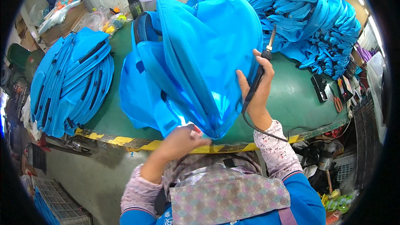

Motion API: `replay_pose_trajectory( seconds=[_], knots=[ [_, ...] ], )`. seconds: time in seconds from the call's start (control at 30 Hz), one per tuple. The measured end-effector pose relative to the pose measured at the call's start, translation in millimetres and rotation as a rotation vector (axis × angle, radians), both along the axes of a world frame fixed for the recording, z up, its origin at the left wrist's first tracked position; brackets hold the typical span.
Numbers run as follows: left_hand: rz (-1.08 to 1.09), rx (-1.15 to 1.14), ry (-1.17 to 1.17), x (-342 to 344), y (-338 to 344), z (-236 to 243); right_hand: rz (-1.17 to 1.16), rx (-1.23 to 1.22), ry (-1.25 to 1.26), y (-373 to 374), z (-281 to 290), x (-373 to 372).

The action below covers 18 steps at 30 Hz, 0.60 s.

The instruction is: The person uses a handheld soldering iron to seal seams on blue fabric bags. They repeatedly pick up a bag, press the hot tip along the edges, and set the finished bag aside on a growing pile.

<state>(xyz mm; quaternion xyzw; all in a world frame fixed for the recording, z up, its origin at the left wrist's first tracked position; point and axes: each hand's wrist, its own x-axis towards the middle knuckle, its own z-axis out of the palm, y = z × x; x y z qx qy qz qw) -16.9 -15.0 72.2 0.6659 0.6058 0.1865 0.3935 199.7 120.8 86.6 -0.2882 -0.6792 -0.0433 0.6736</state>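
Right grip [259,100] has the slim black-handled soldering iron [254,86], thumb spread, tip up, probably sparing the bright-blue fabric bag [212,37] on the green tabletop [287,96]. Left grip [181,141]'s blurry by its bottom edge; can't tell if it's pinching.

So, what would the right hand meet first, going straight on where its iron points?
The right hand, iron leading, would probably meet the blue pile first; iron and pile overlap in view, but depth is unclear.
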Motion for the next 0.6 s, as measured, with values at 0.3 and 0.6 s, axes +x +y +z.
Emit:
replay_pose_trajectory(
  seconds=[0.3,0.6],
  knots=[
    [0.551,0.858,-0.121,-95,143,115,0.055,0.217,0.019,-15,7,-19],
    [0.002,0.938,-0.013,-110,86,236,-0.022,0.247,0.060,-21,74,50]
  ],
)
